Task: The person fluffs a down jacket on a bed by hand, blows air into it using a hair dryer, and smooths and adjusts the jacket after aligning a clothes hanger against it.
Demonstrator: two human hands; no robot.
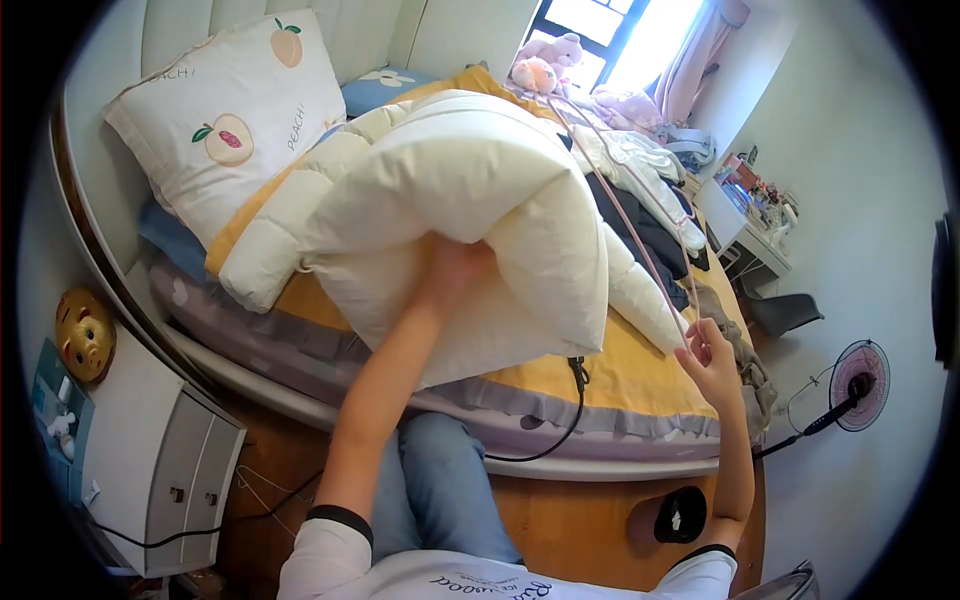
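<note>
A puffy cream-white padded jacket [450,150] is bunched up on the bed, its sleeves spreading to the left and right. My left hand [462,265] reaches into the fold at its front; the fingers are blurred and partly hidden by the fabric, so their grip does not show. On the right, my right hand [708,355] is closed around one end of a thin pink clothes hanger [632,222]. The hanger slants up and away over the clothes on the bed.
A yellow sheet [560,385] covers the bed, with a peach-print pillow [225,125] at the left. Dark clothes [640,225] lie beyond the jacket. A black cable [560,440] hangs over the bed's edge. Around it stand a nightstand [130,450], a fan [858,385] and a black bin [680,515].
</note>
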